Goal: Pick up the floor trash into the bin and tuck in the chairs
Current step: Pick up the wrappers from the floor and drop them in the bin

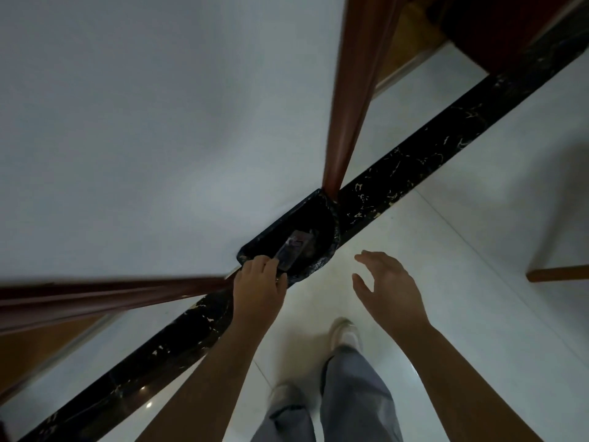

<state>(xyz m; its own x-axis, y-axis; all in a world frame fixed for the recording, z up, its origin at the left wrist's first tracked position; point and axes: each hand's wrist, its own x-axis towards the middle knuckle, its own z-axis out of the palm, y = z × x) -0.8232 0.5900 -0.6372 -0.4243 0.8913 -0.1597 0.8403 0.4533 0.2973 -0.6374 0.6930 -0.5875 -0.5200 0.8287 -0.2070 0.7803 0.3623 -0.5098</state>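
Note:
A black bin (pixel 331 224) lined with a dark bag stands against the white wall, between two reddish-brown door frames. My left hand (pixel 258 282) is at the bin's near rim, pinching a clear plastic wrapper (pixel 291 252) that lies over the bin's opening. My right hand (pixel 387 285) hovers to the right of the bin above the floor, fingers spread, holding nothing. No chair seat is in view.
A black marble skirting strip (pixel 414 161) runs diagonally along the foot of the wall. A wooden furniture leg (pixel 557 273) shows at the right edge. My legs in grey trousers and white shoes (pixel 345 334) stand on the glossy white tiles.

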